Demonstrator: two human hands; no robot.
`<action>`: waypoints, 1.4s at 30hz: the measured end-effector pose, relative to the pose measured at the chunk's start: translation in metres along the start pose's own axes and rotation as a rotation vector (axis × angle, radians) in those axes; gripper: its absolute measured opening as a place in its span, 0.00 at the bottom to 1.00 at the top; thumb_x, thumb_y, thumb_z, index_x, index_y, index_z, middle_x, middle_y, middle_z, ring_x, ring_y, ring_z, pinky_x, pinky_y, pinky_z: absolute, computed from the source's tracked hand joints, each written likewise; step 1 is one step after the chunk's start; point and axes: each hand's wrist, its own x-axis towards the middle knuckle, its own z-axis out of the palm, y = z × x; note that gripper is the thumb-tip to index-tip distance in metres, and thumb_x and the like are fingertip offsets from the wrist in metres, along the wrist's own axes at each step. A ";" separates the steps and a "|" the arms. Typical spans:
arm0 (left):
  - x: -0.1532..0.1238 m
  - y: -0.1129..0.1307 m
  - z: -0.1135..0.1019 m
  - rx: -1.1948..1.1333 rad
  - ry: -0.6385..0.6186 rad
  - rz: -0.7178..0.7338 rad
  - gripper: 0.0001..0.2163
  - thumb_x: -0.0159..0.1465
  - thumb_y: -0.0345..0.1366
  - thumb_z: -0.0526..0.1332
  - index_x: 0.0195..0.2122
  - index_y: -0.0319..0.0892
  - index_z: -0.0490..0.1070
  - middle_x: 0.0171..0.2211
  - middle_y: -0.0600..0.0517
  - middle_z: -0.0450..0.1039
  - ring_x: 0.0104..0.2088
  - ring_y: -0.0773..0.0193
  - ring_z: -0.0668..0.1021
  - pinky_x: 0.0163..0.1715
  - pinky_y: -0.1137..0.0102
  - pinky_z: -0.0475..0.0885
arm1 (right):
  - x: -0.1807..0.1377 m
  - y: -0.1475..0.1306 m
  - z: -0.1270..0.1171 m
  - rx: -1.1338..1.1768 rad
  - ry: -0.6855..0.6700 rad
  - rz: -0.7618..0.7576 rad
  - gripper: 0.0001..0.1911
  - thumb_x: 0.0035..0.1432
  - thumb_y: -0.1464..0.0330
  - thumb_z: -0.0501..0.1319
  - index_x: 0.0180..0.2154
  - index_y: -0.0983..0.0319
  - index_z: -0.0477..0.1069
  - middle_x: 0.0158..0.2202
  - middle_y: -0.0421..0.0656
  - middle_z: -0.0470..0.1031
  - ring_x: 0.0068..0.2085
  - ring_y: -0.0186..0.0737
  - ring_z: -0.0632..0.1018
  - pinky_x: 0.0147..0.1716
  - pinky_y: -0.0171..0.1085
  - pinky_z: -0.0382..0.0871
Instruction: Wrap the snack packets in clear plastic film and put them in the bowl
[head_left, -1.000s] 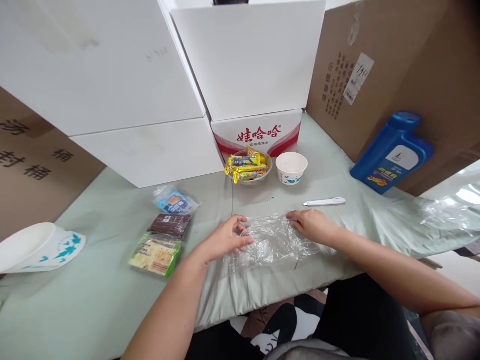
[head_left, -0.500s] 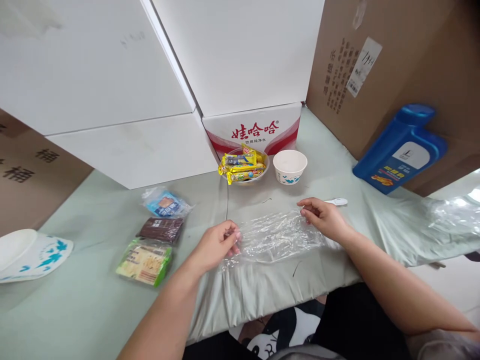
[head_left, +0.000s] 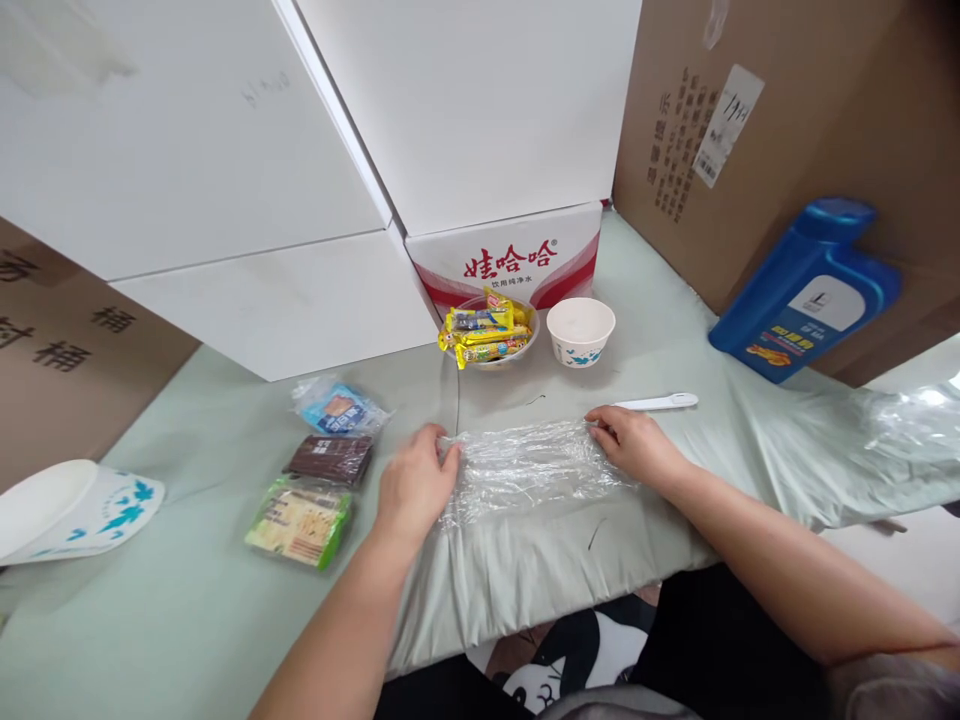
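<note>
Head view: a crinkled clear plastic film [head_left: 532,468] is lying on the pale green cloth [head_left: 510,595] near its front edge, spreading between both hands. The right hand [head_left: 634,442] is pinching the far right corner, thumb and fingertips together; the left hand [head_left: 416,485] is touching the left end, though whether its thumb and fingers are clamping there, I cannot tell. Uneven pulling could be tearing or bunching such thin film, and the white tool [head_left: 664,402], lying just beyond the right hand, could be snagging it
</note>
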 end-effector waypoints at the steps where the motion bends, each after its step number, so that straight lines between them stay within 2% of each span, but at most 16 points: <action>1: -0.003 0.004 0.000 0.010 0.159 0.053 0.11 0.62 0.39 0.58 0.42 0.39 0.71 0.38 0.44 0.74 0.37 0.53 0.78 0.35 0.63 0.71 | 0.000 -0.001 0.000 -0.004 -0.007 0.002 0.11 0.61 0.71 0.56 0.44 0.60 0.73 0.42 0.46 0.80 0.38 0.42 0.79 0.40 0.38 0.69; 3: -0.011 0.011 0.000 -0.045 0.368 0.244 0.09 0.63 0.37 0.58 0.41 0.38 0.71 0.39 0.43 0.72 0.40 0.54 0.76 0.39 0.63 0.71 | -0.001 -0.005 -0.001 -0.006 -0.022 0.009 0.12 0.61 0.71 0.56 0.45 0.61 0.73 0.41 0.46 0.79 0.38 0.42 0.79 0.40 0.38 0.69; 4: -0.015 0.015 0.002 -0.099 0.359 0.389 0.07 0.64 0.36 0.58 0.39 0.39 0.72 0.38 0.44 0.72 0.39 0.56 0.76 0.40 0.64 0.71 | -0.001 -0.006 -0.001 -0.006 -0.031 0.015 0.12 0.61 0.70 0.56 0.45 0.61 0.73 0.41 0.46 0.79 0.38 0.41 0.79 0.40 0.37 0.69; 6: -0.020 0.021 0.006 -0.208 0.129 0.691 0.04 0.64 0.32 0.59 0.35 0.41 0.72 0.35 0.48 0.72 0.38 0.61 0.75 0.40 0.67 0.72 | -0.001 -0.006 -0.004 -0.003 -0.050 0.029 0.12 0.60 0.70 0.57 0.46 0.60 0.73 0.39 0.44 0.79 0.38 0.41 0.79 0.39 0.37 0.69; 8: -0.023 0.025 0.010 -0.269 -0.167 0.865 0.03 0.63 0.30 0.60 0.37 0.43 0.73 0.36 0.50 0.73 0.39 0.62 0.74 0.40 0.69 0.72 | 0.000 -0.003 -0.009 -0.013 -0.047 0.058 0.13 0.59 0.70 0.58 0.47 0.60 0.72 0.38 0.44 0.79 0.37 0.41 0.78 0.38 0.37 0.68; 10: -0.024 0.026 0.014 -0.281 -0.314 0.868 0.05 0.61 0.30 0.63 0.39 0.44 0.74 0.39 0.50 0.72 0.42 0.61 0.73 0.42 0.67 0.72 | 0.002 0.005 -0.016 -0.058 0.024 0.111 0.13 0.60 0.69 0.58 0.47 0.60 0.72 0.40 0.44 0.79 0.38 0.42 0.78 0.38 0.38 0.68; 13: -0.023 0.024 0.016 -0.278 -0.355 0.809 0.07 0.60 0.29 0.64 0.40 0.44 0.74 0.42 0.49 0.71 0.46 0.59 0.72 0.47 0.63 0.71 | 0.007 0.019 -0.026 -0.133 0.206 0.197 0.12 0.61 0.68 0.56 0.45 0.59 0.73 0.42 0.46 0.77 0.38 0.43 0.77 0.38 0.40 0.68; 15: -0.022 0.021 0.016 -0.265 -0.357 0.803 0.09 0.60 0.29 0.64 0.42 0.45 0.74 0.46 0.49 0.70 0.50 0.57 0.71 0.51 0.59 0.69 | 0.009 0.025 -0.027 -0.137 0.250 0.165 0.11 0.61 0.68 0.55 0.44 0.59 0.73 0.41 0.46 0.76 0.39 0.44 0.77 0.39 0.41 0.68; 20: -0.022 0.020 0.015 -0.239 -0.390 0.849 0.12 0.60 0.27 0.63 0.45 0.46 0.73 0.53 0.48 0.68 0.59 0.52 0.66 0.58 0.53 0.64 | 0.008 0.015 -0.013 -0.152 0.129 -0.105 0.09 0.61 0.68 0.58 0.42 0.60 0.74 0.40 0.47 0.75 0.44 0.47 0.73 0.46 0.43 0.67; 25: -0.021 0.023 0.013 -0.243 -0.416 0.842 0.13 0.59 0.27 0.63 0.44 0.47 0.74 0.54 0.48 0.69 0.59 0.52 0.67 0.58 0.54 0.65 | 0.002 -0.002 -0.010 -0.155 -0.025 -0.200 0.02 0.58 0.71 0.61 0.32 0.61 0.72 0.35 0.47 0.73 0.40 0.46 0.71 0.44 0.45 0.67; 27: -0.021 0.024 0.012 -0.245 -0.422 0.834 0.13 0.59 0.27 0.64 0.44 0.48 0.74 0.54 0.49 0.69 0.59 0.52 0.67 0.58 0.54 0.65 | -0.001 -0.007 -0.011 -0.044 -0.030 -0.179 0.05 0.59 0.73 0.58 0.31 0.60 0.68 0.34 0.46 0.72 0.39 0.44 0.72 0.42 0.44 0.68; 30: -0.021 0.024 0.012 -0.244 -0.440 0.823 0.13 0.59 0.27 0.64 0.44 0.48 0.74 0.53 0.49 0.69 0.58 0.53 0.68 0.57 0.54 0.65 | -0.003 -0.012 -0.010 0.306 -0.038 -0.100 0.03 0.62 0.71 0.53 0.35 0.59 0.64 0.37 0.44 0.74 0.37 0.40 0.74 0.39 0.41 0.70; 34: -0.021 0.024 0.012 -0.247 -0.451 0.813 0.13 0.59 0.27 0.64 0.44 0.48 0.74 0.54 0.49 0.69 0.57 0.53 0.69 0.57 0.54 0.65 | 0.003 -0.006 -0.009 0.744 -0.154 0.074 0.08 0.57 0.62 0.58 0.35 0.59 0.63 0.31 0.40 0.74 0.25 0.34 0.73 0.25 0.35 0.68; 36: -0.021 0.023 0.012 -0.246 -0.453 0.806 0.14 0.59 0.26 0.63 0.44 0.49 0.74 0.54 0.49 0.69 0.58 0.53 0.68 0.57 0.54 0.65 | 0.009 0.005 -0.016 0.829 -0.076 0.147 0.12 0.51 0.59 0.62 0.33 0.59 0.65 0.28 0.39 0.73 0.24 0.33 0.71 0.23 0.34 0.66; 40: -0.021 0.024 0.010 -0.240 -0.467 0.804 0.14 0.59 0.26 0.63 0.44 0.49 0.74 0.54 0.49 0.69 0.57 0.54 0.68 0.57 0.54 0.65 | 0.019 0.030 -0.038 0.823 0.440 0.253 0.11 0.48 0.61 0.63 0.32 0.59 0.66 0.26 0.37 0.70 0.27 0.34 0.71 0.27 0.35 0.66; 42: -0.021 0.024 0.009 -0.238 -0.475 0.804 0.14 0.59 0.26 0.63 0.45 0.49 0.74 0.54 0.49 0.69 0.57 0.54 0.68 0.57 0.54 0.65 | 0.019 0.034 -0.044 0.761 0.608 0.263 0.10 0.50 0.62 0.63 0.33 0.59 0.66 0.27 0.37 0.69 0.28 0.34 0.72 0.29 0.35 0.66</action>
